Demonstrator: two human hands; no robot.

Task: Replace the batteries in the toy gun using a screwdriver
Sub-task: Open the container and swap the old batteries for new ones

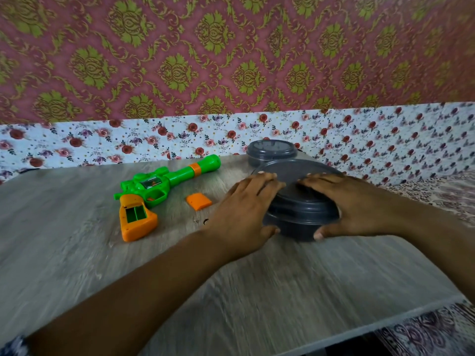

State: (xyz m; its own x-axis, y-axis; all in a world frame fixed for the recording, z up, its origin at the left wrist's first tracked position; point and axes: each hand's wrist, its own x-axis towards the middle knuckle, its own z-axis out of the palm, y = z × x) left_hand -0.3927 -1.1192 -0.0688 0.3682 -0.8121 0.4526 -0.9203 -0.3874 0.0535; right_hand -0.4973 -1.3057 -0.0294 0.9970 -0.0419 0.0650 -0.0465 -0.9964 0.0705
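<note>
Toy gun (164, 185) lies on bench (77, 253), battery bay in its handle open and empty; orange cover (198, 201) beside it. Left hand (246, 214) and right hand (359, 206) each clasp the dark lidded container (300, 214). Step, as judged: fetching fresh batteries. Next move needs the lid off.

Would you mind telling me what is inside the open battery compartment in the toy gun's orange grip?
The battery compartment in the toy gun shows bare green slots and no batteries. Its orange cover lies apart on the table. Contacts are too small to tell.
</note>
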